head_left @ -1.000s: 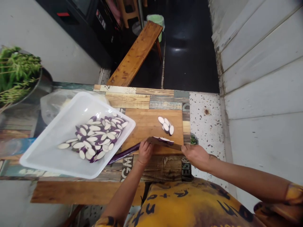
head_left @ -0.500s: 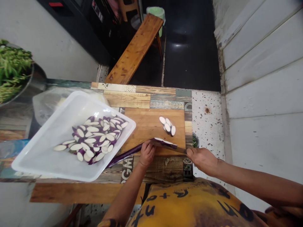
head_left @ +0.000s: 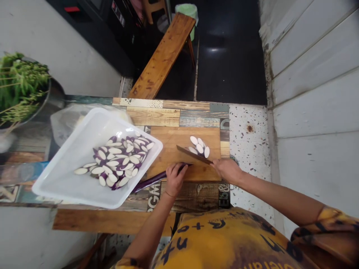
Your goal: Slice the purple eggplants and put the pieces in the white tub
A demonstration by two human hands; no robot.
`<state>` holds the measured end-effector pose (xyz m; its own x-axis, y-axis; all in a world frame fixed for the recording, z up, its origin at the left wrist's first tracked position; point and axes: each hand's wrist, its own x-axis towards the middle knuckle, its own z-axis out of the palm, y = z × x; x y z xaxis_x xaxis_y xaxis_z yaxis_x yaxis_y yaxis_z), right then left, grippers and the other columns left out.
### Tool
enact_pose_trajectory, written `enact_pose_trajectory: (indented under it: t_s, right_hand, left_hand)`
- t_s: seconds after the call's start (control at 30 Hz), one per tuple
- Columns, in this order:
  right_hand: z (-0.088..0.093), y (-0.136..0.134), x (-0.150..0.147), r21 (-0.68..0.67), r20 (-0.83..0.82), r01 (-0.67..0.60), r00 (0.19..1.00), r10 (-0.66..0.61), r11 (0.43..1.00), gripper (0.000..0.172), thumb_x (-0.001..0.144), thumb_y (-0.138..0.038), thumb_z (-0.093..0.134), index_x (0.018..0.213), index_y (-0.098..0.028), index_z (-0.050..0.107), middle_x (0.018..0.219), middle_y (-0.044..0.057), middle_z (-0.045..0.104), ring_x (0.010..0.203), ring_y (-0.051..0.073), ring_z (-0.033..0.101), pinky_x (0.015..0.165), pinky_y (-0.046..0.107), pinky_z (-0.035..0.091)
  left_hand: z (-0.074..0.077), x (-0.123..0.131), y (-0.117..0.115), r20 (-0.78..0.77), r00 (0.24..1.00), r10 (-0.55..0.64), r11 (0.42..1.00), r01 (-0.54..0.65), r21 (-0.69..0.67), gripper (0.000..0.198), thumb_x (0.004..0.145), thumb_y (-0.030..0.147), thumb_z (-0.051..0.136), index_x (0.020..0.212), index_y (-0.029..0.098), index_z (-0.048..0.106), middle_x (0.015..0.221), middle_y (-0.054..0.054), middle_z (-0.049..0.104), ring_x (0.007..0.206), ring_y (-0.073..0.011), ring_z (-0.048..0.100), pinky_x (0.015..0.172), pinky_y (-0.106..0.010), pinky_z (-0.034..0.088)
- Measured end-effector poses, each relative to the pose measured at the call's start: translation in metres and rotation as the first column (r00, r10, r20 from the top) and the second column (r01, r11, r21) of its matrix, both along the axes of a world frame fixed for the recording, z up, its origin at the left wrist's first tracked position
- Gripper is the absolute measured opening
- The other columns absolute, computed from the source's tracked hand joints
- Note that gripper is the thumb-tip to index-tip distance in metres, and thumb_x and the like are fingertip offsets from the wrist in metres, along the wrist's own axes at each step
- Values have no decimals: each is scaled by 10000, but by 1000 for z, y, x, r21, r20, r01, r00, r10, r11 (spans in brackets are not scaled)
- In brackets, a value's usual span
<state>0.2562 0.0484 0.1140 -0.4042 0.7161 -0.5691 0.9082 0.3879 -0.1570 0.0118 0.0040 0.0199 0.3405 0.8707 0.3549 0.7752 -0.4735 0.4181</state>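
My left hand (head_left: pixel 174 177) is closed around a long purple eggplant (head_left: pixel 153 180) near its cut end, which lies on the wooden cutting board (head_left: pixel 165 138). The eggplant's other end runs under the rim of a white plastic basin (head_left: pixel 64 183). In my right hand (head_left: pixel 226 170) is a knife (head_left: pixel 193 154), its blade lying across the board beside a small group of eggplant slices (head_left: pixel 200 145). Many more oval eggplant slices (head_left: pixel 114 160), white with purple skin, are heaped in the basin.
A metal bowl (head_left: pixel 57 93) of green vegetables (head_left: pixel 25 86) stands at the far left. A clear plastic bag (head_left: pixel 66 119) lies behind the basin. Beyond the table (head_left: pixel 153 116) is a wooden bench (head_left: pixel 164 56), with a wall (head_left: pixel 316 93) on the right.
The knife has moved from the eggplant's cut end up and away, against the slices on the board. My left hand keeps its hold. The whole view has shifted slightly.
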Motion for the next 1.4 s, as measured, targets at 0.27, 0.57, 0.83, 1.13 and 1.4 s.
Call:
enact_pose_trajectory:
  t_s: [0.27, 0.57, 0.83, 1.13, 1.4]
  right_hand:
    - [35, -24, 30, 58, -26, -118, 992, 120, 991, 132, 861, -100, 389, 853, -129, 517, 729, 74, 625, 616, 166, 588, 483, 254, 269]
    - [44, -28, 46, 21, -22, -183, 983, 183, 983, 176, 765, -19, 420, 860, -131, 517, 700, 59, 621, 554, 143, 559, 456, 247, 229]
    - [-2, 0, -6, 6, -48, -46, 998, 46, 999, 371, 963, -300, 238, 946, -97, 549, 804, 136, 658, 703, 203, 631, 521, 263, 350]
    - [39, -22, 19, -13, -40, -144, 989, 144, 989, 152, 856, -105, 389, 839, -126, 538, 727, 83, 634, 619, 161, 582, 496, 240, 304]
    - [49, -21, 21, -59, 19, -182, 983, 184, 981, 187, 776, -26, 408, 876, -110, 542, 755, 98, 637, 640, 182, 600, 477, 259, 309]
  left_hand:
    - [-28, 27, 9, 140, 987, -85, 989, 66, 134, 255, 845, 143, 541, 1079, 204, 622, 1026, -92, 644, 1023, -211, 538, 851, -387, 432]
    - [-27, 26, 3, 90, 994, -58, 996, 52, 66, 208, 880, 164, 486, 991, 182, 661, 941, -98, 657, 991, -200, 528, 854, -379, 403]
    - [-12, 24, 10, 143, 983, -112, 994, 111, 11, 275, 869, 107, 472, 1104, 166, 602, 1035, -109, 633, 1017, -202, 518, 858, -386, 436]
    - [-24, 14, 2, 150, 985, -88, 995, 80, 58, 225, 861, 117, 498, 1031, 178, 634, 1004, -105, 631, 1000, -198, 527, 848, -371, 433]
    - [-31, 12, -4, 61, 991, -118, 990, 113, 85, 202, 866, 125, 490, 994, 157, 642, 974, -107, 640, 1006, -214, 516, 837, -383, 436]
